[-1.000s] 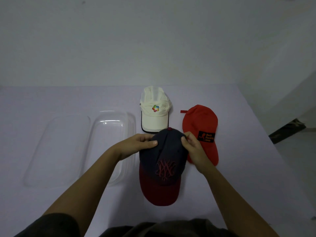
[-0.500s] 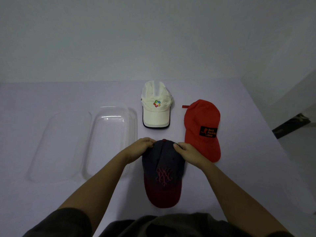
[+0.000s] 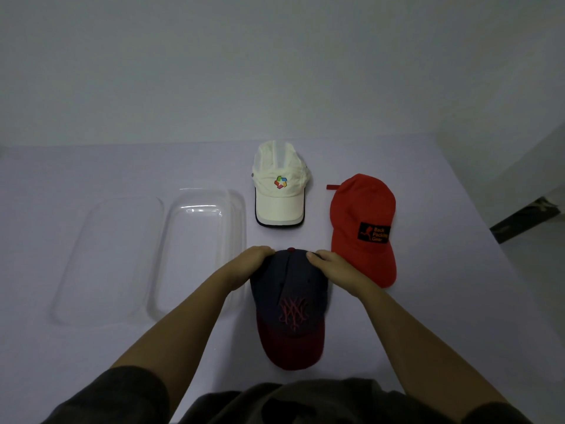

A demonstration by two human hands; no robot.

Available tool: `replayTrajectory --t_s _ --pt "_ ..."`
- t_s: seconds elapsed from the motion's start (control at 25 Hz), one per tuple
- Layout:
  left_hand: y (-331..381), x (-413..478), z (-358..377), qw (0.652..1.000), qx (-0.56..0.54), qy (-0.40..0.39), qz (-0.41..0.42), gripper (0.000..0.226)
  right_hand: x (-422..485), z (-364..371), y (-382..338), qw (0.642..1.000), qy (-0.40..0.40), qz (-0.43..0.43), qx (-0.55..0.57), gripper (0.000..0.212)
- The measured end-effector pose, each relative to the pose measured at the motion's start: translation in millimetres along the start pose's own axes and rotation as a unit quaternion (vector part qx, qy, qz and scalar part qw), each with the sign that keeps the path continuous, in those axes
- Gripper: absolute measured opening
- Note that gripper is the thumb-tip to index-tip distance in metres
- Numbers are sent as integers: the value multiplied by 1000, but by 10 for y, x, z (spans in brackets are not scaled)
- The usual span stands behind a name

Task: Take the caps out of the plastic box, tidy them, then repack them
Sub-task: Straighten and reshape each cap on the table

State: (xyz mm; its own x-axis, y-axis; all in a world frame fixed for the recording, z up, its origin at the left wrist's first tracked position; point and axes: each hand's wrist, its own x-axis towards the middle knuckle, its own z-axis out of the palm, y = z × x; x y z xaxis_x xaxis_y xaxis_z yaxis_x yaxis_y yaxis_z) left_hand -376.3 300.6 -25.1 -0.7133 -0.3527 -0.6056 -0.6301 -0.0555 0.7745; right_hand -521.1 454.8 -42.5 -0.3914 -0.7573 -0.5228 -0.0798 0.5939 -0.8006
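A navy cap (image 3: 292,298) with a dark red brim and red stitched logo lies on the table in front of me, brim toward me. My left hand (image 3: 247,264) grips the left rear of its crown, fingers curled over the edge. My right hand (image 3: 331,266) holds the right rear of the crown, thumb on top. Beyond it lie a white cap (image 3: 279,191) with a coloured logo and, to the right, a red cap (image 3: 365,221) with a black patch. The clear plastic box (image 3: 201,240) stands to the left with no caps inside.
The clear lid (image 3: 107,255) lies flat left of the box. The table's right edge (image 3: 489,240) drops off to the floor, and a plain wall stands behind the table.
The navy cap has come toward me, away from the white cap's brim, and both hands have slid back to the rear of its crown.
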Motion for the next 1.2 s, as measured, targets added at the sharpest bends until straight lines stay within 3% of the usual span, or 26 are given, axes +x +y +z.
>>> replayTrajectory --t_s 0.12,0.28,0.4,0.56,0.76,0.88,1.08,1.2 --pt "45 14 -40 995 -46 -93 -11 39 -8 -26 -45 999 -9 -27 32 32" --pt "66 47 -133 989 14 -145 1 31 -27 -45 -39 998 -16 -27 54 28" --pt "72 30 -105 992 29 -124 7 31 -5 -37 -8 999 -16 -20 27 25" --pt "62 78 -94 996 76 -17 48 33 60 -83 80 999 17 -36 6 20" --pt "31 150 -207 986 137 61 68 27 85 -245 123 997 42 -50 -39 22" --pt "20 131 -197 985 159 44 58 38 89 -273 103 997 23 -54 -52 25" --pt "21 97 -223 978 189 54 70 33 107 -295 133 995 40 -55 -72 21" --pt "74 49 -252 986 165 11 32 32 113 -286 129 996 17 -48 -79 26"
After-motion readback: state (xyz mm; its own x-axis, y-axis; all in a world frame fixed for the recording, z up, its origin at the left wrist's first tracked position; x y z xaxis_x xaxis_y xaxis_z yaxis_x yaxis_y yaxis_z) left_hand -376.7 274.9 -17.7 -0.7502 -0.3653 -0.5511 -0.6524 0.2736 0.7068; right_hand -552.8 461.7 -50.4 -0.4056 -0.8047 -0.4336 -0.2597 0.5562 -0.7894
